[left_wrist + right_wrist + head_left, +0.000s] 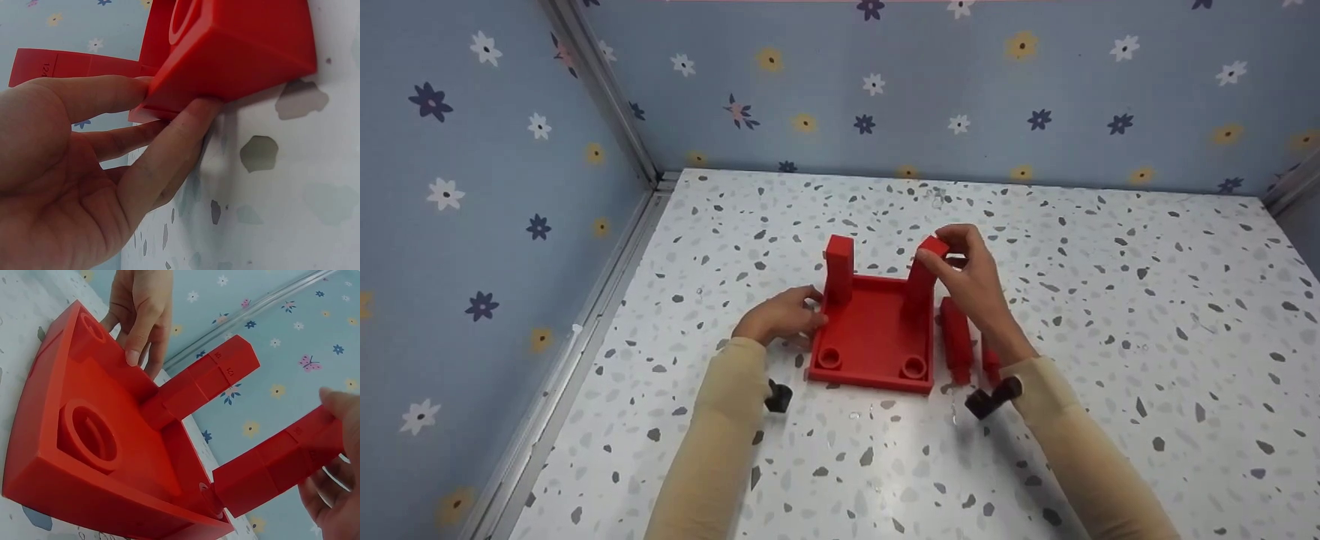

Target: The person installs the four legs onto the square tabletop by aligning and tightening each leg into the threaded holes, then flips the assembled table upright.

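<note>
A red square base with a raised rim lies on the speckled table. Two red legs stand upright in its far corners. My right hand pinches the top of the right leg; in the right wrist view the right hand's fingers wrap that leg's end. The left leg stands free. My left hand presses straight fingers against the base's left edge, and the left wrist view shows the left hand's fingers flat on the base. Two round sockets at the base's near corners hold nothing.
Two more red legs lie on the table just right of the base, under my right wrist. Flower-patterned walls close the table at the left and back. Bare table surface lies to the right and in front.
</note>
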A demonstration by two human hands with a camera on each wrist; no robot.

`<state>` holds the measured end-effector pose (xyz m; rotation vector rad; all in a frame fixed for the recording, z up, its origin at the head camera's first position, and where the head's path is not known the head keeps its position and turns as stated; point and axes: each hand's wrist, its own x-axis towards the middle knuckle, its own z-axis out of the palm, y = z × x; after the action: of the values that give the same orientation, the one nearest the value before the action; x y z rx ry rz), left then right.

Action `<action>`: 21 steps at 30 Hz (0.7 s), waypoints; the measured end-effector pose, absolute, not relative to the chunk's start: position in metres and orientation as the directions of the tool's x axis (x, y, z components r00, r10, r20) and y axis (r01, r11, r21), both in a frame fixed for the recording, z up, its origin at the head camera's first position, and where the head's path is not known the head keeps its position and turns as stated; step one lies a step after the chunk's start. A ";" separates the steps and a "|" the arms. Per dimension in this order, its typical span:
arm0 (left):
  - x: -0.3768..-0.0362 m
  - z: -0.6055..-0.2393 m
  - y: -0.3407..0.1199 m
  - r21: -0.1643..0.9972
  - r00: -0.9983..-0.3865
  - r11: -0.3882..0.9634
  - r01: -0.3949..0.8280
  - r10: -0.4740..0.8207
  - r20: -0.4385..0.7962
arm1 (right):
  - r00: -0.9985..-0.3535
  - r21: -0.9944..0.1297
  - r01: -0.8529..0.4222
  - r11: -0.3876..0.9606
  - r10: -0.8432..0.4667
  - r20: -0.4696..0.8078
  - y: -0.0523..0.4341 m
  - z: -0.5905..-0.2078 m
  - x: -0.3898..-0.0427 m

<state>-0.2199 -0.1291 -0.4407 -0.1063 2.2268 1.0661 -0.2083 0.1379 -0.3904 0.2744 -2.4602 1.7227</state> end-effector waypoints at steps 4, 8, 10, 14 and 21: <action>-0.220 -0.441 -0.129 0.663 -0.784 0.672 -0.330 0.196 -0.589 | -0.971 -0.951 -0.228 0.208 -0.125 0.205 0.147 -0.401 -0.216; -0.220 -0.441 -0.129 0.664 -0.784 0.670 -0.332 0.195 -0.589 | -0.958 -0.971 -0.224 0.081 -0.199 0.205 0.156 -0.414 -0.225; -0.219 -0.441 -0.129 0.668 -0.782 0.664 -0.335 0.199 -0.590 | -0.952 -0.975 -0.217 0.044 -0.230 0.201 0.158 -0.419 -0.228; -0.219 -0.441 -0.130 0.682 -0.783 0.653 -0.330 0.214 -0.584 | -0.943 -0.979 -0.204 -0.004 -0.267 0.197 0.159 -0.423 -0.231; -0.218 -0.441 -0.130 0.701 -0.792 0.640 -0.315 0.230 -0.565 | -0.950 -0.986 -0.165 -0.009 -0.265 0.162 0.162 -0.424 -0.235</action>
<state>-0.2177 -0.1302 -0.4408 -0.0660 2.2234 1.1129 -0.2350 0.1622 -0.4244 0.4927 -2.2611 2.2299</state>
